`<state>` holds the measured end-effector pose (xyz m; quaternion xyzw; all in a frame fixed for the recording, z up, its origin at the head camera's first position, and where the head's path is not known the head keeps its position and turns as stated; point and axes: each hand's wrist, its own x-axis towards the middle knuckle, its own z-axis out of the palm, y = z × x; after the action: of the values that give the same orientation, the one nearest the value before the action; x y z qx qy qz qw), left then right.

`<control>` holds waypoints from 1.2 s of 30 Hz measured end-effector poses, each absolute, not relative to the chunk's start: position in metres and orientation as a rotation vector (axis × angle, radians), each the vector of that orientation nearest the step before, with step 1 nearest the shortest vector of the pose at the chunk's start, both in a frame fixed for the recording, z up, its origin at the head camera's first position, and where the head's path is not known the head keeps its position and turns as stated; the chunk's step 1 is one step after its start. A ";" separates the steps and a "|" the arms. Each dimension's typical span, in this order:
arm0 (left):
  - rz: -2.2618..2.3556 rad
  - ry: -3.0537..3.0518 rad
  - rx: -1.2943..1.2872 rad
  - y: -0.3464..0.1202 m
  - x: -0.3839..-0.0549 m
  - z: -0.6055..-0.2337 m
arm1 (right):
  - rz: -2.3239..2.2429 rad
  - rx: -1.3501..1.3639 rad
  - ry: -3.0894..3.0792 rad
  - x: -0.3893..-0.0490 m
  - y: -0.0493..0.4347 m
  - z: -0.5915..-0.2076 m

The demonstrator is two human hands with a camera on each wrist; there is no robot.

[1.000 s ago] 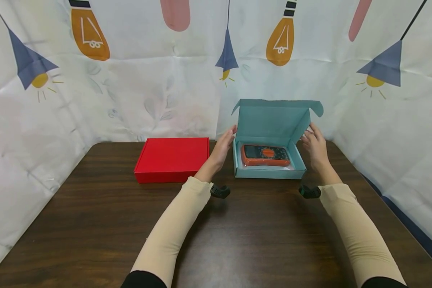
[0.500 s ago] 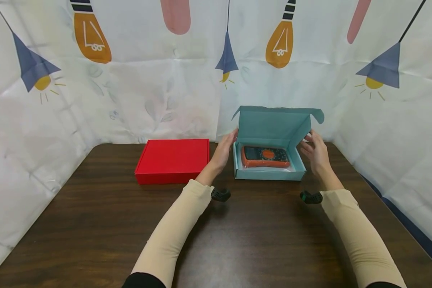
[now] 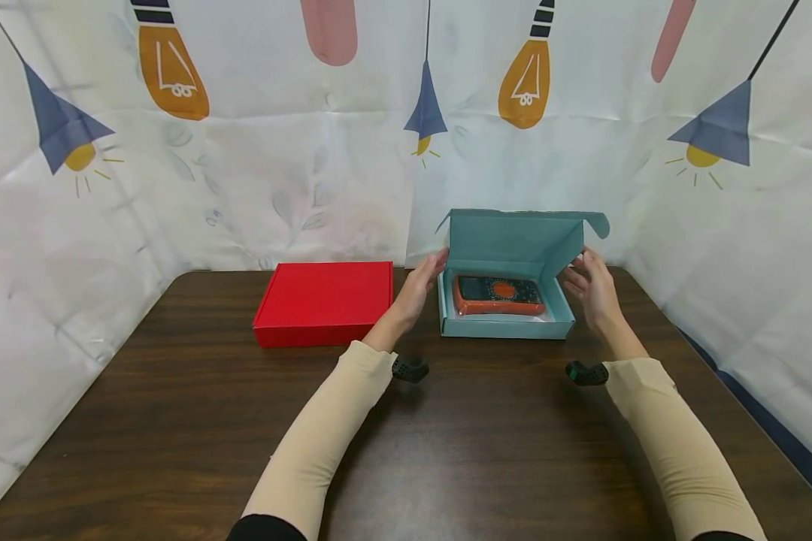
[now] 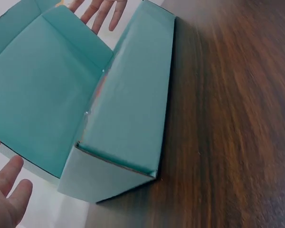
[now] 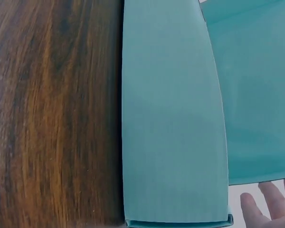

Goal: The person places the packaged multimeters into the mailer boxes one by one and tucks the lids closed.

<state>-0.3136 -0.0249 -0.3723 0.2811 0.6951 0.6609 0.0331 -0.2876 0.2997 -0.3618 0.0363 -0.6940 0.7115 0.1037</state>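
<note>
A teal cardboard box (image 3: 497, 328) stands on the table, its hinged lid (image 3: 514, 239) raised at the back with side flaps sticking out. In it lies an orange-cased multimeter (image 3: 499, 306) in clear wrapping. My left hand (image 3: 413, 293) is at the lid's left side, its fingers (image 4: 8, 173) loosely spread at the edge in the left wrist view. On the opposite side, my right hand (image 3: 597, 291) has its fingers (image 5: 274, 199) right against the lid's edge, relaxed and not curled round it.
A closed red box (image 3: 331, 297) sits left of the teal one, close beside my left forearm. The dark wooden table (image 3: 487, 451) ends at a white patterned cloth (image 3: 352, 180) behind and at the sides.
The lid has tipped forward and its top edge sits lower. Both hands have stayed along its sides, shifting only slightly. The multimeter and the red box remain in place.
</note>
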 end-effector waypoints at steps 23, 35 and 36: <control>2.108 2.071 0.721 -0.038 -0.318 -0.356 | 2.239 0.268 -2.029 -0.283 0.315 -0.352; 2.023 2.132 0.596 -0.030 -0.333 -0.304 | 2.088 0.093 -2.212 -0.291 0.323 -0.316; 2.004 2.141 0.592 -0.029 -0.333 -0.301 | 2.083 0.088 -2.219 -0.292 0.324 -0.313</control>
<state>-0.3330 -0.0292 -0.3014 0.1972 0.7137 0.6679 0.0749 -0.2916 0.3243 -0.3133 0.0290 -0.7278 0.6834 0.0484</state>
